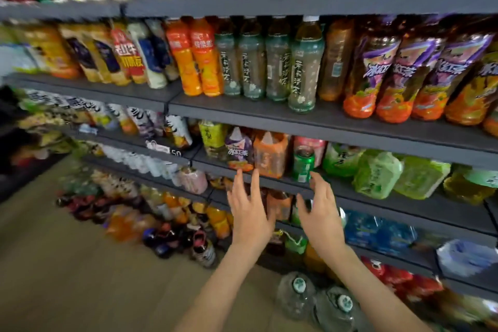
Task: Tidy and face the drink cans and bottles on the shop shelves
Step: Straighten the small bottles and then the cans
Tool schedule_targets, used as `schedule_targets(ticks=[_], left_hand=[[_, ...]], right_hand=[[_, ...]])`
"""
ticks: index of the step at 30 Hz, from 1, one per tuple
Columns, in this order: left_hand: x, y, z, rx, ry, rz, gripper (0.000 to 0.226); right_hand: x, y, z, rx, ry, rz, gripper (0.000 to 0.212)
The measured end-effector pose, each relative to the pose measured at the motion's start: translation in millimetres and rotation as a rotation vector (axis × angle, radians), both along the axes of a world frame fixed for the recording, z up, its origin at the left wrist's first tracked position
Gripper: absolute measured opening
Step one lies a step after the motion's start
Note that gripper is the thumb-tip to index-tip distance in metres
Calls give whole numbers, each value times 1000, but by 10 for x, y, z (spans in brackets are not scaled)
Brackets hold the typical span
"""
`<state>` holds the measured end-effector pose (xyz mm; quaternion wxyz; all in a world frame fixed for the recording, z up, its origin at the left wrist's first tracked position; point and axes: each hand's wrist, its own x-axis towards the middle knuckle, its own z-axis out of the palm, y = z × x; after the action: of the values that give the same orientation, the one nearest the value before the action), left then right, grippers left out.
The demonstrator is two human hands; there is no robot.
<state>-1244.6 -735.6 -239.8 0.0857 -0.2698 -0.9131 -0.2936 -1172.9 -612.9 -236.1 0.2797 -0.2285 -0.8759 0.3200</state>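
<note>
A green drink can stood upright at the front edge of the third shelf, counting from the top of the view. It sat between an orange drink pack on its left and soft green packs on its right, with a pink can just behind it. A purple drink pack stood further left.

Both hands hovered in front of that shelf edge and held nothing. The left hand had its grip spread, fingers straight and pointing up toward the purple and orange packs. The right hand was likewise spread, and its fingertips came just beside the foot of the green can. Motion blur made it impossible to tell whether they touched it.

The can looked the likely thing to be handled. Its thin metal wall would be stiff enough to hold but would dent under a hard squeeze, and its smooth printed surface could slip. If full, it would be moderately heavy for its size. The safest hold seemed to be around the middle of the side wall, thumb opposite fingers, so it could be turned label-forward without tipping. The neighbouring packs appeared softer and could buckle if pushed from the top, so a nudge low on their fronts seemed wiser.
</note>
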Motion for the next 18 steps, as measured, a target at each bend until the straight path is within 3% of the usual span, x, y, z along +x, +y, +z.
schedule_targets(ticks=[4,11,15,18], left_hand=[[-341,-322,-80,-31,7,8,78],[-1269,-222,-286,-184,-50,-231,61],[-1742,-132,-602,-243,-75,-302,62],[-1866,-117,-852,-196,-112,-347,61]], right_hand=[[-291,-276,-174,-128,3,-30,58],[-1141,208,-700,-389,-55,-348,67],[-1638,473,-1025,-438,35,-543,93],[-1820,635,-1270,-458,115,-614,92]])
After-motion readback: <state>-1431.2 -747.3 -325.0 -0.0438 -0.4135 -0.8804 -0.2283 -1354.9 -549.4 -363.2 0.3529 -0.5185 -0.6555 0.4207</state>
